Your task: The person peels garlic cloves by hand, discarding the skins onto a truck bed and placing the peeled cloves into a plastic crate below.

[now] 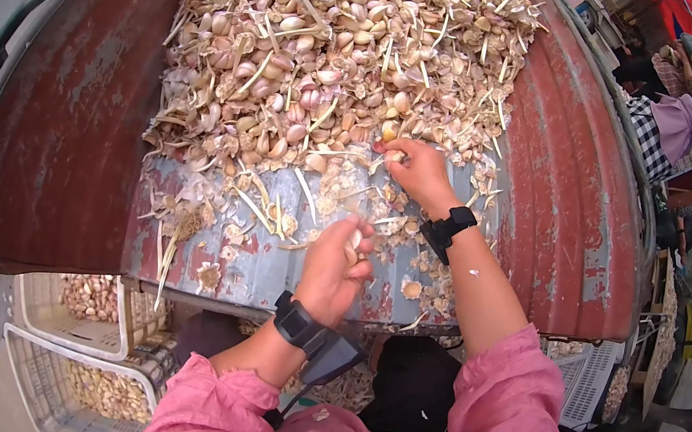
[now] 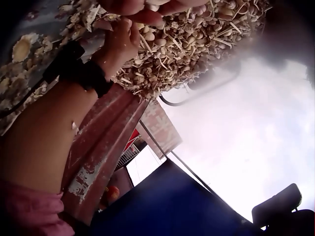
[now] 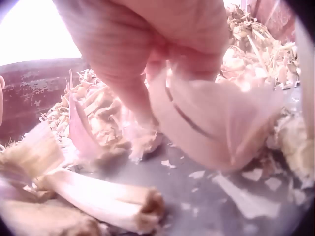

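A large heap of garlic cloves, stems and husks (image 1: 319, 54) covers the upper part of a corrugated metal sheet (image 1: 554, 188). At the heap's near edge, my right hand (image 1: 421, 174) pinches a pale garlic piece (image 1: 395, 158); in the right wrist view its fingers (image 3: 118, 54) point down beside a large papery skin (image 3: 216, 123). My left hand (image 1: 335, 270) is nearer to me, above the bare metal, its fingers curled round whitish cloves (image 1: 353, 245). Part of that hand shows at the top of the left wrist view, with a pale clove (image 2: 155, 6) between the fingers.
Loose stems (image 1: 254, 209) and husk scraps lie on the sheet before the heap. Below its front edge at left stand plastic crates (image 1: 25, 303) with cloves. Other people (image 1: 672, 125) are at the upper right. A blue panel (image 2: 172, 201) shows in the left wrist view.
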{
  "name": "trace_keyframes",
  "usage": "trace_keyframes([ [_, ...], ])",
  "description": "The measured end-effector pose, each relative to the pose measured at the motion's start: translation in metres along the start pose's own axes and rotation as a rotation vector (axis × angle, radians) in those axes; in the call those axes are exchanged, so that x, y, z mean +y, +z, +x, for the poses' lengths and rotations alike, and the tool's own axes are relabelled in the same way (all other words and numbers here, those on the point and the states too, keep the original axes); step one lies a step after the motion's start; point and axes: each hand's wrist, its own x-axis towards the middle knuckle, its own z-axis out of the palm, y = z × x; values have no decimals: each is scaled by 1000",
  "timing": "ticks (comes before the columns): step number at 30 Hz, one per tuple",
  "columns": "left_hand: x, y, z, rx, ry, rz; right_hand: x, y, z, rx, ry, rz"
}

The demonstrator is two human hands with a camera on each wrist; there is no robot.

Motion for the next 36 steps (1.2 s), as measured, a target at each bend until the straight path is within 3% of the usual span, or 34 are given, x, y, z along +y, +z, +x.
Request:
trace_keyframes([
  [2, 4, 4, -2, 18, 14, 45, 3, 0, -4, 6, -6, -41],
  [5, 11, 9, -6, 21, 50, 120, -32, -16, -32, 16, 272, 522],
  [8, 11, 16, -12, -6, 64, 221, -72, -26, -67, 44, 196, 761],
  [12, 9, 22, -19, -71, 62, 353, -87, -28, -92, 119, 35, 511],
  [15, 5, 16, -16, -70, 44, 401, -86, -28, -101, 40, -77, 405],
  [18, 1, 15, -17, -12, 105, 537, -85, -23, -107, 83, 47, 551],
  [22, -5, 11, -15, 30, 114, 568, -72, -32, -108, 10, 28, 510],
  [24, -5, 5, -12, -24, 51, 637, -62, -41, -105, -140, -145, 255],
  [25, -4, 5, -11, -22, 44, 640, -55, -45, -105, -138, -138, 259],
  [27, -2, 8, -13, -157, -132, 498, -41, -49, -106, -93, -181, 313],
  [29, -2, 12, -17, -155, -150, 455, -22, -56, -101, 77, 186, 534],
  [30, -3, 14, -19, -153, -162, 406, -16, -61, -100, 80, 182, 539],
  [32, -6, 14, -24, -199, -187, 313, -11, -65, -95, 267, 362, 1032],
  [34, -12, 13, -31, -247, -210, 226, -10, -62, -98, 198, 351, 1139],
  [36, -15, 5, -48, -173, -215, 7, -16, -53, -100, 108, 370, 1166],
])
